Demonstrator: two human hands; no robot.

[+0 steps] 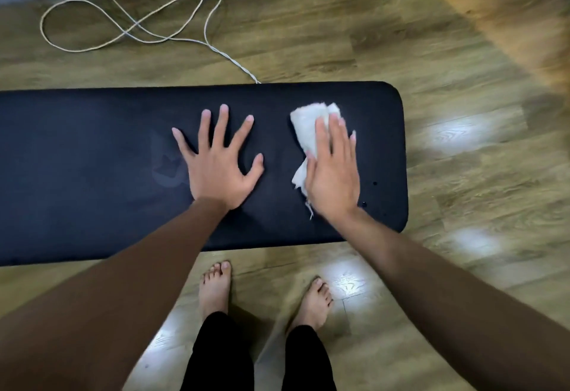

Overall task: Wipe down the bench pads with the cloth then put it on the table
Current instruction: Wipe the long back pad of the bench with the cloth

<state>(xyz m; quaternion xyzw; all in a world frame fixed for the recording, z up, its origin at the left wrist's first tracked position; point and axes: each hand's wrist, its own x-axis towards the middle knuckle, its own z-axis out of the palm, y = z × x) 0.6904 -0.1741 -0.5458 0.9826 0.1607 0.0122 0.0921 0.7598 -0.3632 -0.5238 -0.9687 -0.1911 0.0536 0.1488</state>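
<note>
A long dark navy bench pad [92, 174] stretches across the view from the left edge to a rounded end at the right. A crumpled white cloth [305, 122] lies on the pad near that right end. My right hand [334, 171] presses flat on top of the cloth, covering its right half, fingers together and slightly blurred. My left hand [220, 159] rests palm down on the bare pad, fingers spread wide, a hand's width left of the cloth. A faint damp smear [166, 168] shows just left of my left hand.
A white cable [132, 25] loops over the wooden floor [462, 159] beyond the pad's far edge. My bare feet [216, 289] stand on the floor at the pad's near edge. A grey wall base runs along the top left.
</note>
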